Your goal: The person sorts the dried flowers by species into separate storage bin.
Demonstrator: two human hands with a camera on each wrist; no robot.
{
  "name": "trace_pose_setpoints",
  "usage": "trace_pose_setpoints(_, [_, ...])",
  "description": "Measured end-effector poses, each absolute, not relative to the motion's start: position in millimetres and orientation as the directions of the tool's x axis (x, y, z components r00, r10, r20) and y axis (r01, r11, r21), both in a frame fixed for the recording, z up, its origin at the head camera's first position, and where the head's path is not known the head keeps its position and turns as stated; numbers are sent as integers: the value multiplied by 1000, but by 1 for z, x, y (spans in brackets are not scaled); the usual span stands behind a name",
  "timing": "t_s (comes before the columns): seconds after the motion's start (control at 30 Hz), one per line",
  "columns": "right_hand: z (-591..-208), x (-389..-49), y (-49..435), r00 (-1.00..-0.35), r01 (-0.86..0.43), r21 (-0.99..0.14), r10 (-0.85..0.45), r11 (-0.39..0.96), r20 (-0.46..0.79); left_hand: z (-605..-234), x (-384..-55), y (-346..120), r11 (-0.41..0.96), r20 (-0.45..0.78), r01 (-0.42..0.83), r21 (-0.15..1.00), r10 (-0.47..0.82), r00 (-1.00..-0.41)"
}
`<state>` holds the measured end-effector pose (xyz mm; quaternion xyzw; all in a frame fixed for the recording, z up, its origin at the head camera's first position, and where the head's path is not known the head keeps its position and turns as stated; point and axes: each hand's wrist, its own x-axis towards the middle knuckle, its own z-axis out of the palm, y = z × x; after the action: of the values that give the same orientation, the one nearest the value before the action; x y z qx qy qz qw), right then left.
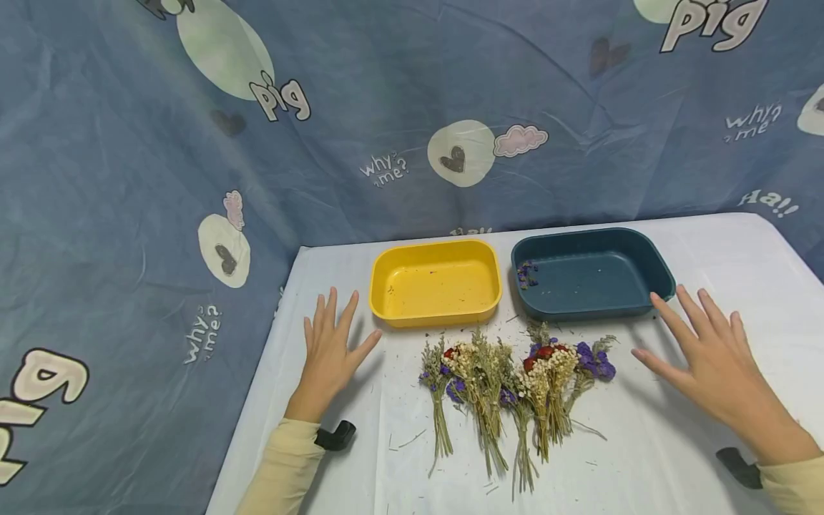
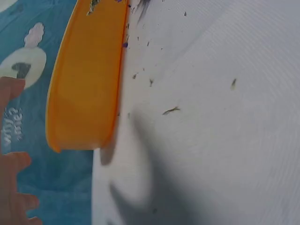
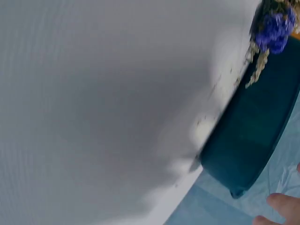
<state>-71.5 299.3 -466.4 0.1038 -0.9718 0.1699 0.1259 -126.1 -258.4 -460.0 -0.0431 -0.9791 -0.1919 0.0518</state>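
Observation:
My left hand [image 1: 328,354] hovers over the table's left side with its fingers spread, holding nothing. On the right, my right hand [image 1: 714,361] is likewise spread and empty, its fingers near the front right corner of the dark blue tray [image 1: 599,306]. Between the hands lie several small bunches of dried flowers [image 1: 489,393], stems toward me, with white, red and purple heads. Behind them stands a yellow tray [image 1: 434,315] with a few tiny bits in it. Some purple petals [image 1: 526,275] lie at the left end of the blue tray.
A white cloth [image 1: 399,472] covers the table, with loose stem bits scattered on it. Blue printed fabric [image 1: 360,86] hangs behind and along the left side. In the left wrist view the yellow tray [image 2: 84,84] stands near the table's edge.

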Motion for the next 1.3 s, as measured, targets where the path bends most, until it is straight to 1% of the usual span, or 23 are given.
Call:
trace_pose_setpoints(0.2, [-467,-68,287,-942,-264,-396,-147,880,301,-475,-134,-258,834,73,54,549,17,-997])
trace_pose_setpoints(0.33, [-464,-64,277,-957,-229,-468,-109,853,269,-482,-140,-255,747,53,13,665,-30,-998])
trace_pose_setpoints(0.47, [-459,-60,265,-974,-188,-501,-93,845,208,-486,-149,-248,627,44,-12,779,-73,-996])
trace_pose_setpoints(0.67, [-461,-60,248,-971,-225,-528,-143,819,191,-495,-158,-241,418,76,28,908,-99,-992])
trace_pose_setpoints(0.77, [-464,-59,239,-972,-229,-546,-156,806,177,-497,-162,-238,318,74,37,947,-105,-992])
trace_pose_setpoints(0.87, [-466,-59,230,-970,-240,-558,-175,794,168,-499,-166,-236,253,68,44,966,-89,-994])
trace_pose_setpoints(1.07, [-470,-58,214,-968,-249,-591,-221,768,121,-502,-172,-238,183,57,48,982,-44,-997])
trace_pose_setpoints(1.3, [-468,-55,201,-975,-157,-650,-220,743,-16,-506,-173,-241,139,59,61,988,15,-998])
